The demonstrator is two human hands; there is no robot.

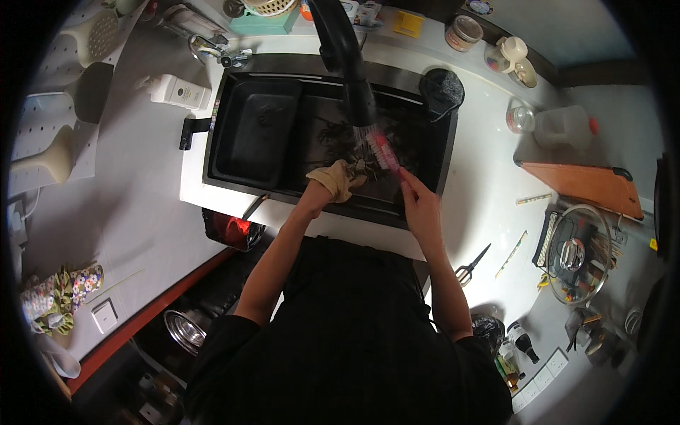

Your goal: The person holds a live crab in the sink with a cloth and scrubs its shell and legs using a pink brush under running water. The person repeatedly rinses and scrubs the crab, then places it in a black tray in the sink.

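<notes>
My left hand (pixel 336 181), in a tan glove, is over the near part of the black sink (pixel 321 199). It grips a small brownish thing with thin leg-like parts, perhaps a crab (pixel 361 168). My right hand (pixel 419 204) holds a pink scrub brush (pixel 385 151) by its handle, with the white bristles turned towards the left hand. Water sprays from the black faucet (pixel 361 103) beside the bristles. Dark, leggy shapes lie in the sink basin under the faucet; what they are is hard to tell.
A black tub (pixel 257 133) fills the sink's left side. A black round container (pixel 442 90) is at its far right corner. White pump bottle (pixel 180 93) stands to the left. On the right counter lie scissors (pixel 472 266), near an orange cutting board (pixel 584 186) and a glass lid (pixel 579 255).
</notes>
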